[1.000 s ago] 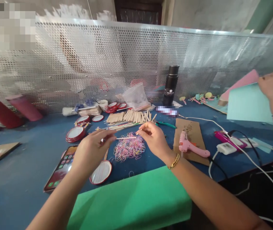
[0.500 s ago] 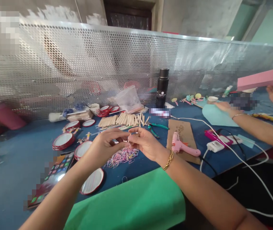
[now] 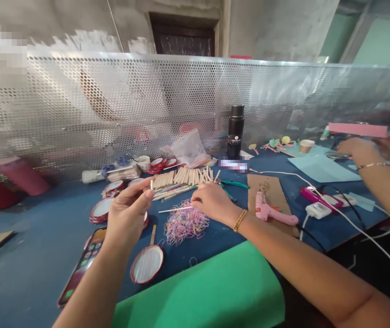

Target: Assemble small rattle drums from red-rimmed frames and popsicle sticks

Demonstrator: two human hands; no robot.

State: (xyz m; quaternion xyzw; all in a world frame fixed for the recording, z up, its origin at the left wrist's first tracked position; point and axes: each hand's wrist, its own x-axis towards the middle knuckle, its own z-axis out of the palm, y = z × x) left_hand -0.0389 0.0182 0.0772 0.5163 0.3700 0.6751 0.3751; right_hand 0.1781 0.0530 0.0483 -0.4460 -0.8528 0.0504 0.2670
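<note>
My left hand (image 3: 126, 214) is raised at the left of centre. Its thumb and index finger pinch a small pale stick (image 3: 152, 184), seen nearly end-on. My right hand (image 3: 213, 202) is closed on a thin white stick (image 3: 174, 210) that points left. That stick passes over a tangled pile of pastel rubber bands (image 3: 186, 225). Below, a round red-rimmed lid (image 3: 147, 264) lies with a wooden stick (image 3: 153, 234) reaching up from its edge. Behind my hands are rows of flat wooden sticks (image 3: 191, 175) and teal-handled pliers (image 3: 236, 184).
A pink glue gun (image 3: 273, 213) rests on cardboard (image 3: 254, 182). Around are a phone (image 3: 85, 266), a black bottle (image 3: 236, 132), stacked lids (image 3: 101, 210), green sheet (image 3: 201, 291) and power strip with cables (image 3: 321, 200). At right, a co-worker's hands (image 3: 362, 150) are near a pink strip (image 3: 357, 130).
My hands, together above the rubber bands before, have moved apart. The thin white stick now shows in my right hand. The co-worker's pink piece has shifted left and down.
</note>
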